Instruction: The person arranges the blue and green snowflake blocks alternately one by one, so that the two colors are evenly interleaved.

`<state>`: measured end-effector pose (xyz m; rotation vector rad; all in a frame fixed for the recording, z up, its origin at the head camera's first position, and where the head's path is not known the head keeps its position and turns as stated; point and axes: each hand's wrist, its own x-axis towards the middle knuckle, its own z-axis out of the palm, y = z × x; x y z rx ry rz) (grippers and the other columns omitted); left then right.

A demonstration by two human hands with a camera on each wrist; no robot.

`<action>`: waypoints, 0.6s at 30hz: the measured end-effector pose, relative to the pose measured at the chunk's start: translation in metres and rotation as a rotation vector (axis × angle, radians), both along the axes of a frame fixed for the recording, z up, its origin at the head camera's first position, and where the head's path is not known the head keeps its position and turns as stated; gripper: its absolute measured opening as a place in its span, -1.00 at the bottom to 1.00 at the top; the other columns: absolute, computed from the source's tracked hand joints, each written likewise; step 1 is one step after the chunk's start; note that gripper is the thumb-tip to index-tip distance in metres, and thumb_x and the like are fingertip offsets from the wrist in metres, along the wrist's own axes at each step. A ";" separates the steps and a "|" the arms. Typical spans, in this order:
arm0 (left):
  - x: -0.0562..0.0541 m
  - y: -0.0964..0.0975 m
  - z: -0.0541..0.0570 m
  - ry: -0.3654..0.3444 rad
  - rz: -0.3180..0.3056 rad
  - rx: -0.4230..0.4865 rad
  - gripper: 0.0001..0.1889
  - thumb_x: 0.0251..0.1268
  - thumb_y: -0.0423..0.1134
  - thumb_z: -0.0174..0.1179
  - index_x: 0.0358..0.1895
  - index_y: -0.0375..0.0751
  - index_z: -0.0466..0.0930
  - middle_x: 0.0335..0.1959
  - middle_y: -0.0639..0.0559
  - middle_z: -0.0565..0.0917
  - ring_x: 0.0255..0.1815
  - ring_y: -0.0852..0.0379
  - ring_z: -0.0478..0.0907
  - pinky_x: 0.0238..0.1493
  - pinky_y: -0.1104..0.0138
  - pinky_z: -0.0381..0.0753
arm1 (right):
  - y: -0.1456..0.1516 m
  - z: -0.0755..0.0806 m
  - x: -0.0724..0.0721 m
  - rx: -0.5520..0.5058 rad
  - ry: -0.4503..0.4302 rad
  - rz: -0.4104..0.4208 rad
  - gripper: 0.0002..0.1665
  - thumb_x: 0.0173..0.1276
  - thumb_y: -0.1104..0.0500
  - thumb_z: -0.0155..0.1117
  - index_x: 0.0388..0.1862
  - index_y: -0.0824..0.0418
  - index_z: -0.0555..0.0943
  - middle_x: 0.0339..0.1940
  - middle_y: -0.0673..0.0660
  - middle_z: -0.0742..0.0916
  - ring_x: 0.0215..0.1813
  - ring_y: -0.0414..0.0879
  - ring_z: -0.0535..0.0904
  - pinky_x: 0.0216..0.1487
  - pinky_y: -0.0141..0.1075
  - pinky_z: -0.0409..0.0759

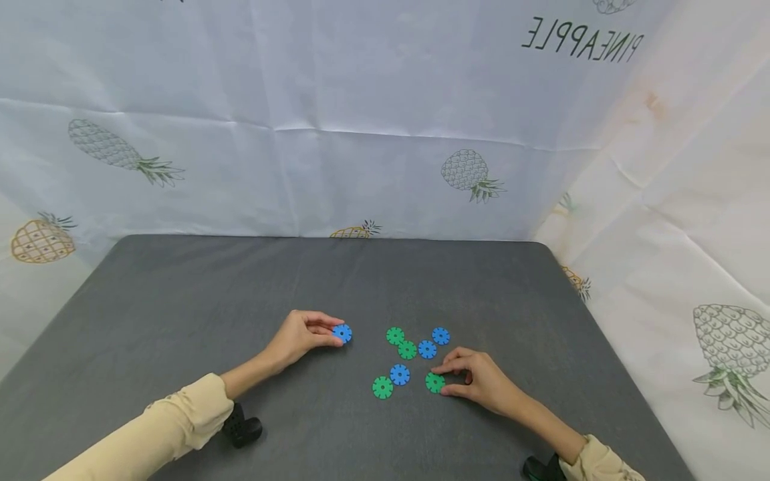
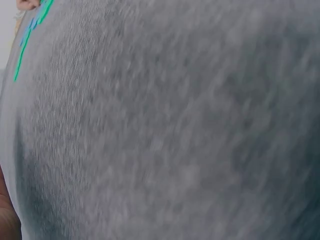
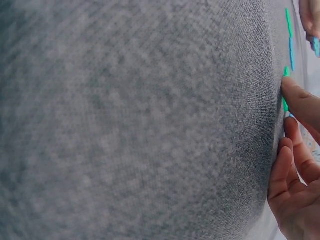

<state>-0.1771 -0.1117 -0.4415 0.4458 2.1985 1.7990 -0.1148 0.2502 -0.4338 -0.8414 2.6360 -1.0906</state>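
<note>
In the head view my left hand [image 1: 299,339] pinches a blue notched disc [image 1: 342,333] between thumb and fingers, left of the other discs. My right hand [image 1: 484,382] has thumb and forefinger at the edges of a green notched disc [image 1: 435,383] on the table. That green disc [image 3: 285,102] appears edge-on in the right wrist view, beside my right hand [image 3: 295,190]. Between the hands lie a green disc [image 1: 395,335], another green disc [image 1: 407,350], a blue disc [image 1: 427,349] and a farther blue disc [image 1: 441,335]. Nearer are a blue disc [image 1: 400,374] and a green disc [image 1: 382,387], touching or nearly so.
The discs lie on a dark grey cloth-covered table [image 1: 240,280]. Behind it and on the right hangs a white curtain [image 1: 361,80] printed with pineapples. A black wrist device [image 1: 242,427] sits under the left cuff, and another black device [image 1: 541,469] by the right cuff.
</note>
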 end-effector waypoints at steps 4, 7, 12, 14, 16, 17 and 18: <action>-0.008 -0.006 0.000 0.008 0.003 0.003 -0.61 0.00 -0.34 0.45 -0.05 -0.39 0.68 -0.28 -0.19 0.74 -0.31 0.20 0.69 -0.24 0.41 0.63 | 0.000 0.000 0.000 0.001 0.002 -0.003 -0.65 0.11 0.15 0.48 -0.08 0.17 0.74 -0.22 -0.04 0.65 -0.39 -0.31 0.46 -0.44 -0.43 0.52; -0.015 -0.011 0.001 0.005 0.014 0.006 -0.60 0.01 -0.35 0.44 -0.02 -0.40 0.67 -0.24 -0.19 0.74 -0.29 0.20 0.69 -0.23 0.39 0.64 | 0.000 0.001 0.000 -0.005 0.002 -0.001 -0.65 0.11 0.16 0.48 -0.08 0.18 0.74 -0.22 -0.04 0.65 -0.39 -0.31 0.46 -0.44 -0.42 0.52; -0.028 -0.020 0.001 -0.005 0.058 0.000 -0.58 0.04 -0.35 0.43 0.02 -0.42 0.64 -0.14 -0.21 0.72 -0.25 0.23 0.68 -0.19 0.38 0.64 | 0.000 0.001 0.000 -0.010 0.002 -0.001 -0.65 0.12 0.15 0.48 -0.08 0.18 0.74 -0.22 -0.03 0.66 -0.40 -0.31 0.46 -0.45 -0.42 0.52; -0.033 -0.024 0.001 -0.005 0.079 -0.010 -0.57 0.05 -0.34 0.42 0.03 -0.42 0.63 -0.10 -0.22 0.70 -0.23 0.24 0.68 -0.18 0.38 0.63 | 0.000 0.001 0.000 -0.012 0.004 -0.002 -0.66 0.12 0.15 0.47 -0.08 0.18 0.74 -0.22 -0.03 0.66 -0.40 -0.30 0.46 -0.45 -0.42 0.52; -0.037 -0.027 0.000 -0.001 0.096 -0.024 -0.56 0.05 -0.33 0.42 0.04 -0.43 0.63 -0.07 -0.24 0.69 -0.21 0.24 0.68 -0.17 0.38 0.63 | 0.000 0.001 0.001 -0.017 0.005 -0.002 -0.66 0.12 0.14 0.47 -0.09 0.17 0.74 -0.22 -0.03 0.66 -0.39 -0.31 0.46 -0.45 -0.42 0.51; -0.039 -0.028 0.000 0.004 0.101 -0.032 -0.56 0.06 -0.32 0.42 0.04 -0.43 0.62 -0.06 -0.25 0.68 -0.20 0.24 0.68 -0.16 0.37 0.63 | -0.001 0.000 0.002 -0.022 0.008 -0.003 -0.66 0.12 0.14 0.47 -0.09 0.17 0.74 -0.22 -0.03 0.66 -0.40 -0.31 0.46 -0.45 -0.42 0.51; -0.041 -0.030 0.000 0.000 0.111 -0.037 -0.56 0.05 -0.32 0.43 0.04 -0.42 0.63 -0.05 -0.25 0.68 -0.20 0.24 0.68 -0.15 0.37 0.63 | -0.001 -0.001 0.003 -0.027 0.013 -0.003 -0.66 0.12 0.14 0.47 -0.09 0.17 0.75 -0.22 -0.03 0.66 -0.40 -0.31 0.46 -0.46 -0.43 0.51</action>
